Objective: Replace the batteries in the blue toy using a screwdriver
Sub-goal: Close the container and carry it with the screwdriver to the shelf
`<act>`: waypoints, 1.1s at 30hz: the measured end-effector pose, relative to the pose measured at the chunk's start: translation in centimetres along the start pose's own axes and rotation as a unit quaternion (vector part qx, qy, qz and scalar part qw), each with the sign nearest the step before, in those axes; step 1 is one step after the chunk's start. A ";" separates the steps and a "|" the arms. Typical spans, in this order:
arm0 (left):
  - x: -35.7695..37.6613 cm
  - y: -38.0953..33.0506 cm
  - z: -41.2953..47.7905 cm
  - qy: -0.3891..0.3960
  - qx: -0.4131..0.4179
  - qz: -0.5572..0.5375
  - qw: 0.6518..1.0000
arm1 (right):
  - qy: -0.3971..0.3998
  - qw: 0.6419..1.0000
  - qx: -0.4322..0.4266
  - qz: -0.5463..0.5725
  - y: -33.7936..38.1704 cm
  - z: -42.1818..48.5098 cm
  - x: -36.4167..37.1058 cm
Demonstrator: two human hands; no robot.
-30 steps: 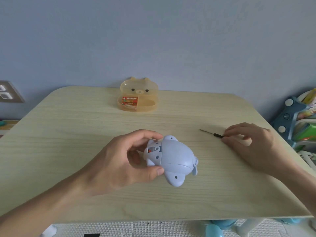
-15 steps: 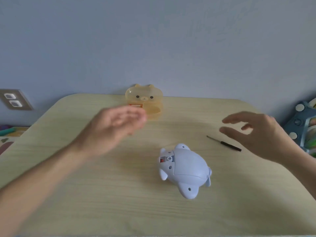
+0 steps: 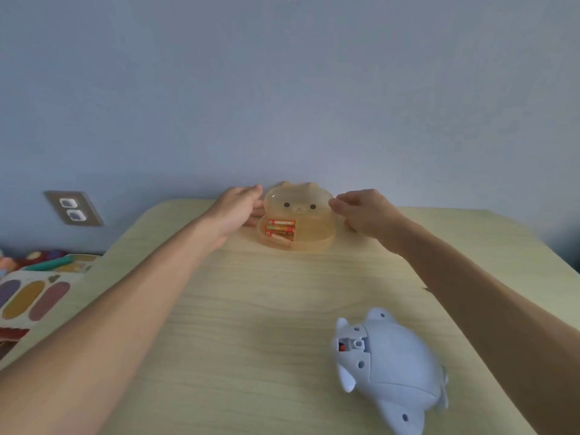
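At the far edge of a pale wooden table (image 3: pixel 238 324), seen from the head camera, stands a translucent orange case (image 3: pixel 298 216) shaped like a bear's face, with two dark dot eyes and small ears on its raised lid. Through the front of the case, orange batteries (image 3: pixel 280 229) lie stacked on their sides in the left part of its base. Both bare arms stretch forward across the table to this case. The left hand (image 3: pixel 240 208) lies against the case's left side, fingers extended and loosely spread, touching or nearly touching the plastic; whether it truly grips cannot be told. The right hand (image 3: pixel 364 211) sits at the case's right side with fingers curled inward, fingertips at the lid's edge; a firm grasp cannot be confirmed either. Nearer the camera, at the lower right and well apart from the case, the blue toy (image 3: pixel 389 368), a rounded animal form with flippers, lies on the tabletop, untouched by either hand. Its battery compartment is uncovered at the left end, showing a small spot of orange-red inside. Left of the table, a wall socket (image 3: pixel 72 208) is mounted on the blue-grey wall, and colourful toys (image 3: pixel 31 293) lie below it.
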State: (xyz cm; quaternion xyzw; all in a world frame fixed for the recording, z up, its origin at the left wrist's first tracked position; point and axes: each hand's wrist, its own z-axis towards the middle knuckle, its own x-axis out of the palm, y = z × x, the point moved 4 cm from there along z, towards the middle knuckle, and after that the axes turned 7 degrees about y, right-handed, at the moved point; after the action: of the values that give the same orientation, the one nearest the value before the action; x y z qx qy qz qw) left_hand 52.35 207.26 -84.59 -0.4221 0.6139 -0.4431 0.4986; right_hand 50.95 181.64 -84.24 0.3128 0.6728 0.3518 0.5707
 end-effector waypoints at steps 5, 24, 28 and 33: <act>0.2 0.0 -0.8 0.003 0.027 -0.082 0.996 | 0.001 0.991 -0.030 0.132 1.1 -1.5 -0.3; 1.0 0.3 -4.9 0.108 0.120 0.193 0.968 | 0.028 0.985 -0.115 -0.122 -0.9 -5.6 -0.6; 1.4 0.3 -5.1 0.117 0.120 0.208 0.964 | 0.043 0.987 -0.104 -0.118 -1.4 -5.3 -0.6; 1.6 0.5 -5.1 0.119 0.130 0.214 0.961 | 0.044 0.986 -0.113 -0.112 -1.8 -4.8 -0.7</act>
State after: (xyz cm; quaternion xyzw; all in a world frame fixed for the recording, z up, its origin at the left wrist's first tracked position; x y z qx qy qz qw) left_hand 47.03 206.50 -84.88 -0.1567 0.6818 -0.4487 0.5561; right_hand 46.27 179.48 -84.89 0.1535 0.6840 0.3730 0.6078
